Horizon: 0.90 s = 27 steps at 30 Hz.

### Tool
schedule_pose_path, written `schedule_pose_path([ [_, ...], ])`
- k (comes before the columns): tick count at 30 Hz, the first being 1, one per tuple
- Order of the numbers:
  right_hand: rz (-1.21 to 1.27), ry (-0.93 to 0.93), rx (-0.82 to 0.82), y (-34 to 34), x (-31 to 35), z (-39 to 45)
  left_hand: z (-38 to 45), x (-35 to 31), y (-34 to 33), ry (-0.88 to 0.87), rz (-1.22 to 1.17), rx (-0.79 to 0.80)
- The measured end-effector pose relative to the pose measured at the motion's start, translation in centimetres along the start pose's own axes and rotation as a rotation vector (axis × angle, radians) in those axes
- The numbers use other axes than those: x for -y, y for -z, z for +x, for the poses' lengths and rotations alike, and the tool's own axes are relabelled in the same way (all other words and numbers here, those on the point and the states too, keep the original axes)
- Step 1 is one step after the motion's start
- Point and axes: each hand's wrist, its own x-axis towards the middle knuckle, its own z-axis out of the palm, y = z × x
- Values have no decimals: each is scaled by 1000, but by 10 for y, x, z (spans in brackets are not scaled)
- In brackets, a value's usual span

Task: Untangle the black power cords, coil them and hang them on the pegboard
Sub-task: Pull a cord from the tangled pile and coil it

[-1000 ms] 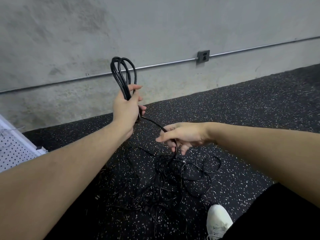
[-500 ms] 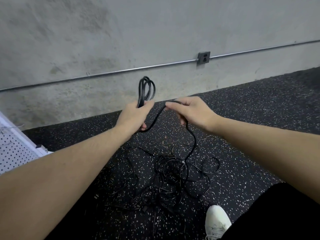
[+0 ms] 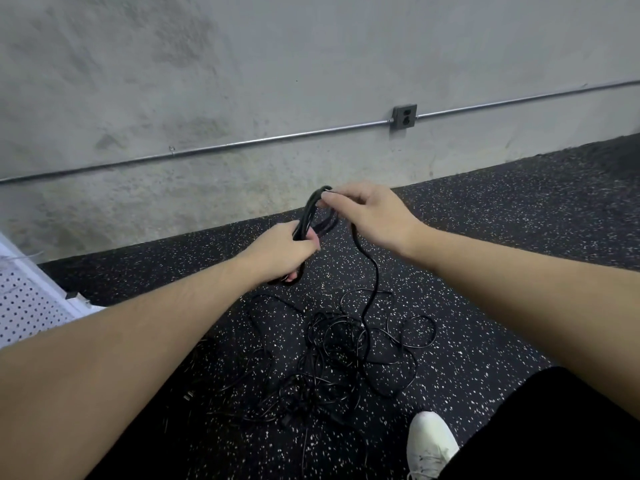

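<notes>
Holding the coil (image 3: pixel 313 220) in the left hand (image 3: pixel 282 252), whose fingers are curled round the gathered loops, I pinch the top of a new loop with the right hand (image 3: pixel 372 216). From there the free cord (image 3: pixel 372 289) hangs down to the tangle (image 3: pixel 346 362) on the speckled floor (image 3: pixel 485 271). I judge the cord light and soft but a little springy, so the loops want to open if my grip is loose. It is best to hold where all loops cross. The pegboard (image 3: pixel 24 303) stands at the far left.
</notes>
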Motion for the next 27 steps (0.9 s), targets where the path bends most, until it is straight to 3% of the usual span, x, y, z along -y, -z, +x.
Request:
schedule_pose_path([
  [8, 229, -34, -286, -4, 0, 0, -8, -9, -11, -101, -230, 85],
  [14, 605, -124, -261, -13, 11, 5, -6, -5, -18, -79, -415, 50],
  [19, 1067, -240, -279, -16, 20, 18, -4, -11, -26, -12, -712, 216],
  [23, 1103, -283, -282, -13, 18, 20, -6, -15, -26, -39, -726, 276],
  [25, 1051, -349, -288, -15, 17, 20, -5, -13, -26, -20, -733, 210],
  [27, 899, -447, -178, -17, 8, 17, -3, -12, -24, 5, -788, 127],
])
